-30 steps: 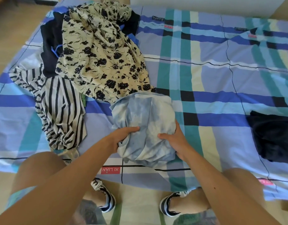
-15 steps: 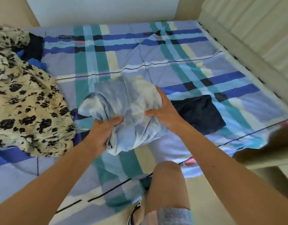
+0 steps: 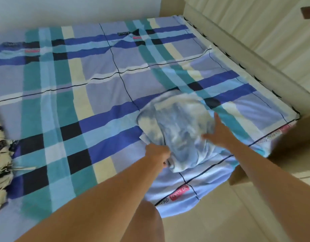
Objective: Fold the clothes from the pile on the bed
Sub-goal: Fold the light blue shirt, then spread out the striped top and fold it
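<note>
Tie-dye garment [image 3: 177, 130] lies bunched at 4 o'clock on the bed [image 3: 101, 95].
Left hand [image 3: 158, 154] grips its 7 o'clock edge, fingers curled; right hand [image 3: 219, 135] rests flat on its 4 o'clock side, fingers spread.

A pale blue tie-dyed garment [image 3: 178, 130] lies bunched near the bed's [image 3: 81, 102] right front corner, on a sheet checked in blue, teal and cream. The left hand [image 3: 157, 154] grips the garment's near left edge with curled fingers. The right hand [image 3: 219, 133] rests on its right side, fingers straight and spread. A cream garment with black flowers [image 3: 0, 154] shows at the left edge, well apart from the blue one. A red label [image 3: 179, 193] sits on the sheet's overhanging front edge. A cream padded headboard [image 3: 246, 49] runs along the right, above a pale floor [image 3: 238, 215].
</note>
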### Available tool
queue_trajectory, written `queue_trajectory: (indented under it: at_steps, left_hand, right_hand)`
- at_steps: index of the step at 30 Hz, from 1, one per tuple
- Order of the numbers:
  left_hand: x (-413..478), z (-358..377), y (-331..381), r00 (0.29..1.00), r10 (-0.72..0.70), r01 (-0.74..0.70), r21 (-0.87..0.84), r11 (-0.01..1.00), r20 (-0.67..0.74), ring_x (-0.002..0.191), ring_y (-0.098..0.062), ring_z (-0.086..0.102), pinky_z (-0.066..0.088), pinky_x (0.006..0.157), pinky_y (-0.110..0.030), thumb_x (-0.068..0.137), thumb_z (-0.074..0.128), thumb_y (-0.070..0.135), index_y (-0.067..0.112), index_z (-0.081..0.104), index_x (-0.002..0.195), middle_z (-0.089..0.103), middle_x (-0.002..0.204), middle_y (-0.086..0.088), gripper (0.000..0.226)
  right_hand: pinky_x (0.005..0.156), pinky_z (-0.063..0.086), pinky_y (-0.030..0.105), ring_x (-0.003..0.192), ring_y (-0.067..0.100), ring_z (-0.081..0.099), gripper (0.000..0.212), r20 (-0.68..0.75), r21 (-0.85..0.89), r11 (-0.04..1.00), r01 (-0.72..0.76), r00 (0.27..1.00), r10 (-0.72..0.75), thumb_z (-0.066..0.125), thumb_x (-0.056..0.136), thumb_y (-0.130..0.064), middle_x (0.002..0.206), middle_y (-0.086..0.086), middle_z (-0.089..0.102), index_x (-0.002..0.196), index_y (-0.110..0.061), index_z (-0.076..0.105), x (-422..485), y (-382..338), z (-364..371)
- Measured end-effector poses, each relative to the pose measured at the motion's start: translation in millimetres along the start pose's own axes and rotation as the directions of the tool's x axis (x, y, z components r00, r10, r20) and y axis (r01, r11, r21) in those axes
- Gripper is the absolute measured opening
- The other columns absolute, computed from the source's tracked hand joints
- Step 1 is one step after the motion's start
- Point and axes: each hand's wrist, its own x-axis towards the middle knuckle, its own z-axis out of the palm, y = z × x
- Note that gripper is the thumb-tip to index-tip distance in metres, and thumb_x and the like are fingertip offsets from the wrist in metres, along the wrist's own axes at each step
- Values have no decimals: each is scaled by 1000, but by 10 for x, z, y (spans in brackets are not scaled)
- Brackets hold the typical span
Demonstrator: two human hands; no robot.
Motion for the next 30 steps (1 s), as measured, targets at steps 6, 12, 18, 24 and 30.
queue_trajectory:
  at_steps: [6, 12, 18, 24, 30]
  left_hand:
    - [-1, 24, 124, 398, 883, -690, 715, 110, 248, 141, -34, 26, 33, 111, -47, 84, 64, 26, 17, 30, 152, 30, 153, -11, 76]
    - [323, 25, 98, 691, 342, -601, 769, -218, 637, 151, -31, -21, 12, 119, -63, 82, 66, 62, 25, -8, 159, -22, 164, 4, 113]
    - [216, -368, 191, 690, 359, -589, 776, -227, 629, 154, -30, -2, 17, 121, -55, 88, 67, 45, 18, 2, 159, -6, 167, -4, 100]
    - [-168, -1466, 129, 736, 568, -585, 769, 257, 369, 143, -25, 30, 34, 112, -40, 93, 62, 35, 16, 26, 155, 31, 155, -4, 74]
    - [-655, -2900, -581, 836, 546, -333, 732, 594, -62, 134, -29, 43, 35, 111, -38, 91, 68, 29, 13, 41, 145, 47, 141, -10, 63]
  right_hand:
    - [120, 10, 55, 152, 34, 7, 87, -379, -239, 956, 171, 890, -254, 57, 89, -39, 164, 15, 7, 158, -19, 9, -99, -23, 608]
    - [121, 1, 56, 153, 24, -11, 93, -114, -375, 882, 286, 929, -351, 11, 77, -83, 166, -3, -15, 157, -39, -2, -60, 138, 795]
    - [120, 0, 60, 153, 28, -8, 90, -81, -387, 903, 188, 968, -236, 27, 88, -78, 166, 1, -15, 158, -31, -5, -130, 40, 712]
    - [121, 4, 51, 153, 29, 6, 83, -219, -125, 923, 363, 898, -383, 56, 95, -44, 166, 12, 3, 158, -18, 9, -814, -898, 995]
    - [118, 28, 43, 150, 22, 19, 78, -65, 383, 794, 472, 871, -487, 65, 94, -29, 162, 6, 18, 157, -19, 19, -2010, -2038, 1984]
